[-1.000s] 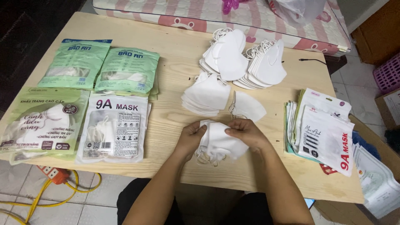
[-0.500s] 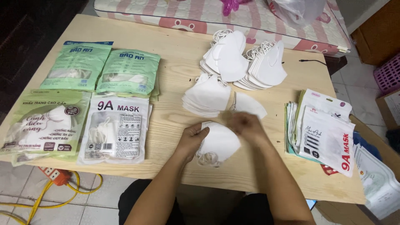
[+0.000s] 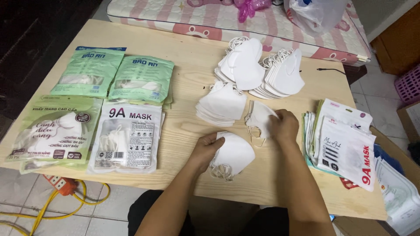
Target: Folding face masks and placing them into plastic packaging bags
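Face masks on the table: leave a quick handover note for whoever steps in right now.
Left hand holds a small stack of white masks at the table's near edge. Right hand grips a single white mask just beyond it. Three loose mask piles lie behind. Filled packs sit left, empty pouches right. Done: four visible packs filled. Left: loose masks unbagged.
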